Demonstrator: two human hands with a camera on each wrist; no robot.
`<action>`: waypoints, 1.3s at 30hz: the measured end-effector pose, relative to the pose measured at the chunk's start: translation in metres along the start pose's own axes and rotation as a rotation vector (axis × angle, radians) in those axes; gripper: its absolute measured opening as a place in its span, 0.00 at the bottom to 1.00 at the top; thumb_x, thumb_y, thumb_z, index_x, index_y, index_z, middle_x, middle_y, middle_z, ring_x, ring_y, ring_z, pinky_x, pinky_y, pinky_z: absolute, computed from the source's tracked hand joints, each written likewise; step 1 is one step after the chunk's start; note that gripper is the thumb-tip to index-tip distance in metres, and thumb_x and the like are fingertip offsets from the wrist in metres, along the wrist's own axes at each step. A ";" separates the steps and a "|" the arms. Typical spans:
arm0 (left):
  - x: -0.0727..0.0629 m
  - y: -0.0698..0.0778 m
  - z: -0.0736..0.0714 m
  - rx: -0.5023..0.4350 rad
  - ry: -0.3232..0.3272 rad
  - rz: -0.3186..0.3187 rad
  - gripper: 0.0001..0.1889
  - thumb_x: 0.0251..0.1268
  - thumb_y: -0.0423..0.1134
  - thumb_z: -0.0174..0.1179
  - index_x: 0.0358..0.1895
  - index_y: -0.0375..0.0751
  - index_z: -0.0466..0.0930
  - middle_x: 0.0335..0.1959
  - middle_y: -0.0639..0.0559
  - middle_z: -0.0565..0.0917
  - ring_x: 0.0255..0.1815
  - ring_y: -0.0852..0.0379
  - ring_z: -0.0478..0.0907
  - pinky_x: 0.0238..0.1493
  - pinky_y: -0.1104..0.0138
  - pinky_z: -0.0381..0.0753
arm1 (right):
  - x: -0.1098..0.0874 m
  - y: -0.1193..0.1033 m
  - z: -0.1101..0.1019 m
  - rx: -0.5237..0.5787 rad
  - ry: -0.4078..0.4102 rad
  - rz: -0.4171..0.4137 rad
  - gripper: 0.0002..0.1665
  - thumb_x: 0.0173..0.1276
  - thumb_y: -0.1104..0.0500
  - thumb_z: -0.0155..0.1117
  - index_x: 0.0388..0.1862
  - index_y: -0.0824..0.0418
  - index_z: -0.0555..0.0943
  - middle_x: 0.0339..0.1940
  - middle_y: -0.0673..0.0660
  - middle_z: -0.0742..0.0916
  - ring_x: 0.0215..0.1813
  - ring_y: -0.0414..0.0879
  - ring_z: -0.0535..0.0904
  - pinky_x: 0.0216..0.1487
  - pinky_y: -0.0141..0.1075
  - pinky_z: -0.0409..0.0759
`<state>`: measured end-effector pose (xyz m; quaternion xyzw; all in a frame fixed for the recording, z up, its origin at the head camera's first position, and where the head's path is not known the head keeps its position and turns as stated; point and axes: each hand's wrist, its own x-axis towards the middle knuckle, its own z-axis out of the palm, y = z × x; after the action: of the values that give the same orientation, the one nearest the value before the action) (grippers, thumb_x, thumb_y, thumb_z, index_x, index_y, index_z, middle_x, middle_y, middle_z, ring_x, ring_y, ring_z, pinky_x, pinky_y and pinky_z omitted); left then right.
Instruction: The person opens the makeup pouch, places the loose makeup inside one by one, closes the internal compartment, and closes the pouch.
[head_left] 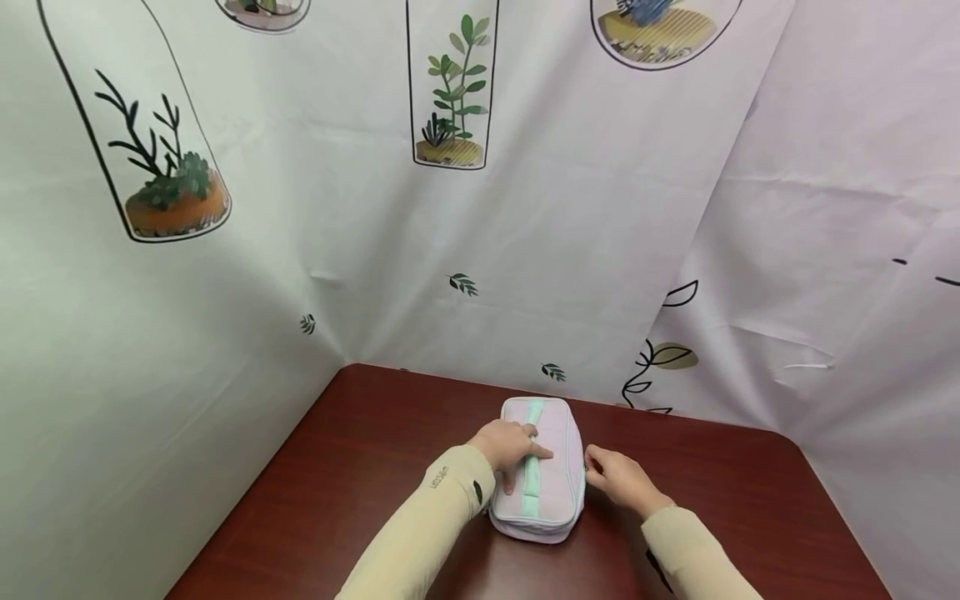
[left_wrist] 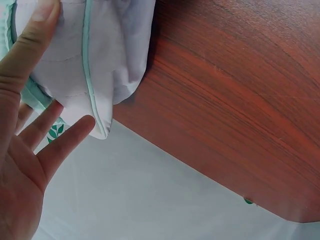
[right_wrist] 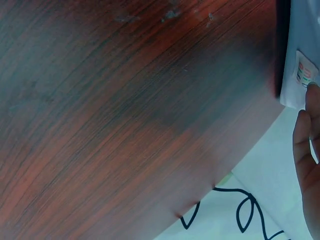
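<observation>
Plant-printed white sheeting backs the dark red wooden table (head_left: pixel 360 492), where a closed lilac fabric pouch with mint trim (head_left: pixel 551 492) lies unopened, left hand (head_left: pixel 510 446) pressing flat-fingered on top, right hand (head_left: pixel 618 479) pinching its zipper side, apparently just starting.

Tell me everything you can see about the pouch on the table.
The pouch is pale lilac, soft quilted-looking fabric with a mint green strap along its top and mint piping. It lies flat near the front of the dark red wooden table. The left hand rests on top; the right hand touches its right edge, at the zipper.
</observation>
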<state>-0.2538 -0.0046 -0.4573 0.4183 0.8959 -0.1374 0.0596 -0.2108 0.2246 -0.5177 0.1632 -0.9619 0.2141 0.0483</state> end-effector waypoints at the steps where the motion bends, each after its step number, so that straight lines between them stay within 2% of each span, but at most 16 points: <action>1: 0.000 0.000 0.000 0.004 -0.002 -0.004 0.49 0.24 0.54 0.76 0.62 0.81 0.63 0.58 0.59 0.70 0.48 0.60 0.74 0.44 0.68 0.74 | 0.000 0.000 0.000 0.002 -0.001 0.000 0.11 0.54 0.64 0.56 0.23 0.50 0.66 0.15 0.43 0.66 0.20 0.35 0.61 0.23 0.30 0.62; 12: -0.002 0.006 0.001 -0.009 0.018 -0.050 0.45 0.29 0.59 0.73 0.61 0.80 0.65 0.53 0.57 0.72 0.44 0.59 0.74 0.41 0.67 0.75 | -0.005 0.002 0.001 0.004 -0.016 0.000 0.06 0.53 0.63 0.53 0.24 0.52 0.68 0.16 0.44 0.66 0.20 0.35 0.62 0.23 0.30 0.62; 19: 0.001 0.008 0.002 -0.018 0.012 -0.101 0.45 0.28 0.62 0.71 0.62 0.78 0.65 0.49 0.55 0.74 0.44 0.56 0.74 0.42 0.66 0.74 | -0.007 0.002 0.000 0.007 -0.007 -0.004 0.10 0.53 0.64 0.56 0.24 0.50 0.67 0.16 0.43 0.67 0.20 0.35 0.62 0.22 0.30 0.62; 30: 0.005 0.011 0.002 -0.010 -0.013 -0.167 0.45 0.29 0.67 0.67 0.63 0.75 0.64 0.50 0.52 0.75 0.45 0.54 0.75 0.40 0.65 0.74 | -0.007 0.007 -0.001 0.001 -0.013 -0.029 0.10 0.53 0.65 0.56 0.24 0.51 0.67 0.17 0.43 0.67 0.21 0.35 0.62 0.23 0.30 0.62; 39: 0.005 0.012 0.005 -0.015 0.002 -0.206 0.44 0.31 0.69 0.65 0.64 0.71 0.66 0.51 0.52 0.76 0.47 0.54 0.74 0.41 0.64 0.74 | -0.010 0.006 -0.001 0.008 -0.025 0.016 0.09 0.54 0.64 0.55 0.25 0.50 0.68 0.17 0.44 0.68 0.21 0.35 0.63 0.23 0.31 0.63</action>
<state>-0.2477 0.0052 -0.4653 0.3235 0.9353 -0.1355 0.0472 -0.2032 0.2338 -0.5206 0.1586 -0.9628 0.2162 0.0341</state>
